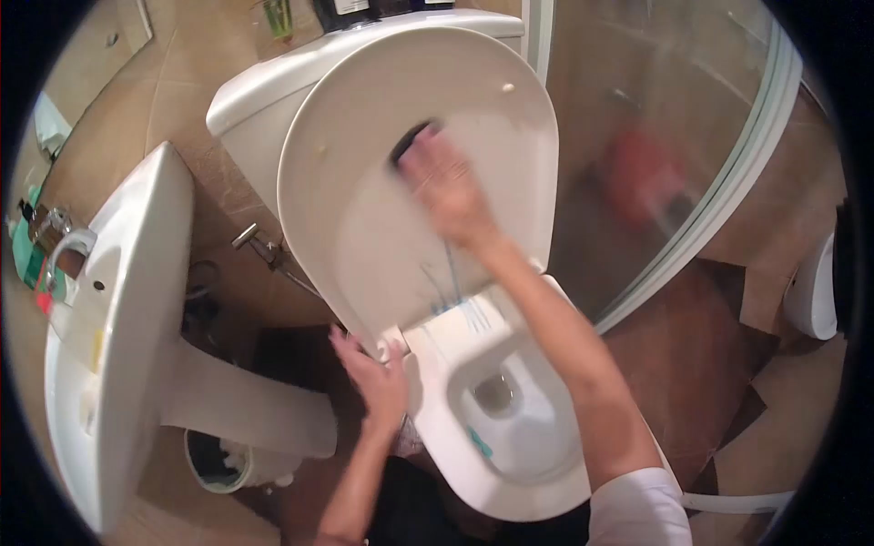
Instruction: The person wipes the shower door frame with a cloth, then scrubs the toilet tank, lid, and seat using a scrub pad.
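Observation:
My right hand [448, 189], a little blurred, presses a dark sponge [416, 144] flat against the inside of the raised toilet lid [355, 209]. Blue streaks of liquid [452, 273] run down the lower lid and onto the ledge behind the bowl. Beside the lid's left hinge, my left hand [375, 375] is open with its fingers spread; whether it touches the hinge I cannot tell. The toilet bowl [537, 446] lies below, with a blue-green smear [480, 442] on its inner wall.
A white sink [137, 246] on a pedestal stands at the left, with a small bin [217, 460] beneath. A spray hose [264, 247] hangs on the wall. Bottles [350, 7] stand on the cistern [250, 105]. A glass shower screen [674, 109] borders the right.

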{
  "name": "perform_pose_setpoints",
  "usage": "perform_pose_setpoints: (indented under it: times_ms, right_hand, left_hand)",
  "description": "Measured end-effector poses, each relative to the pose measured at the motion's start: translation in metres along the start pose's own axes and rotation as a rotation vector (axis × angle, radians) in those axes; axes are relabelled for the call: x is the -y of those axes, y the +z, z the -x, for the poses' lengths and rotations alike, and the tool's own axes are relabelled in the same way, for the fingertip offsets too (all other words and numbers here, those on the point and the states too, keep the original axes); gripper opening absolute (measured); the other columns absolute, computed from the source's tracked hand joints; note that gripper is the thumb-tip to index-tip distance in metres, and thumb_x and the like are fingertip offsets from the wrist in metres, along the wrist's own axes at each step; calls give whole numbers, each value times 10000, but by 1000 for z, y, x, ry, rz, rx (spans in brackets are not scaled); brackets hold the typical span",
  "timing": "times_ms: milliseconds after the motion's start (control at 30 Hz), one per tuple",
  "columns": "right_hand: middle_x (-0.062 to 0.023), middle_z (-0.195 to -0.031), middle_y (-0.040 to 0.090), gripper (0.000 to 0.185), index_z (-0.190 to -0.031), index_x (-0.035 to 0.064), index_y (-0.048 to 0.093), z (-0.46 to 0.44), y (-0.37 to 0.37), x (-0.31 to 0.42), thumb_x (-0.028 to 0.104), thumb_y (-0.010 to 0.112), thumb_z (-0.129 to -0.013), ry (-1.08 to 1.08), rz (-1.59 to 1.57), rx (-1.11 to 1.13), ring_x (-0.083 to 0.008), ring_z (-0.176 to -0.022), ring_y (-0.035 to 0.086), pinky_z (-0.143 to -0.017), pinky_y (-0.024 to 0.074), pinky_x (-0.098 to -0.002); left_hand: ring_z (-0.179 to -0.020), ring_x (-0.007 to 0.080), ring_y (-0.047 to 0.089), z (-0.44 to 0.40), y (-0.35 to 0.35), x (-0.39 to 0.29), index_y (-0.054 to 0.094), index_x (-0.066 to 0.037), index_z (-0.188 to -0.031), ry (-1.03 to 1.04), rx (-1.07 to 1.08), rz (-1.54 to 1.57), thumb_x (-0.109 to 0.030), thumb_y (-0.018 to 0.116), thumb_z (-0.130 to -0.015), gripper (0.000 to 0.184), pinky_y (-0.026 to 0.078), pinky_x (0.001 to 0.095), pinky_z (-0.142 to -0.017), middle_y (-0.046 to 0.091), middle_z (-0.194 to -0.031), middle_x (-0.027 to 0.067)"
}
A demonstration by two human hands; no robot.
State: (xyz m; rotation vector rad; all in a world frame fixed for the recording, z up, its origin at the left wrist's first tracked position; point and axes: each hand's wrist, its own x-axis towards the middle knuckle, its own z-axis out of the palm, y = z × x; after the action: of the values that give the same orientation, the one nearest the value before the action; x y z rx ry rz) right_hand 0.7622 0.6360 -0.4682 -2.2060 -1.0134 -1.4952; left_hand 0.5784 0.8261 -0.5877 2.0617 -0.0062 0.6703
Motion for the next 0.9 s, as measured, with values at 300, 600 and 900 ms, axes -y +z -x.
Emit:
perform_pose_setpoints:
  times_ms: [300, 600, 900]
  right_hand:
    - [-192, -1432, 366, 495, -1334, 1, 442, -65, 14, 45, 23, 439, -840, 73, -88, -198, -366, -1348, 304, -1102, 212, -485]
    - [-185, -1420, 383, 485, -1319, 4, 456, -80, 9, 46, 36, 468, -835, 117, 7, -272, -338, -1341, 320, -1101, 213, -452]
    - [-217, -1381, 418, 441, -1294, -9, 475, -83, -4, -7, 51, 431, -859, 159, 249, -412, -374, -1298, 371, -1064, 278, -483]
  left_hand:
    - [-1414, 352, 66, -140, -18, -36, 78, -14, -1460, 537, -344, -159, 54, 411, -862, 687, 92, 422, -1141, 75, -1521, 206]
    - [-1396, 332, 188, -144, -14, -36, 66, -31, -1466, 557, -226, -35, 111, 333, -832, 703, 195, 395, -1128, 139, -1514, 202]
    - [-1388, 342, 208, -145, -14, -33, 66, -31, -1461, 630, -240, -9, 107, 321, -831, 695, 188, 397, -1132, 200, -1495, 210]
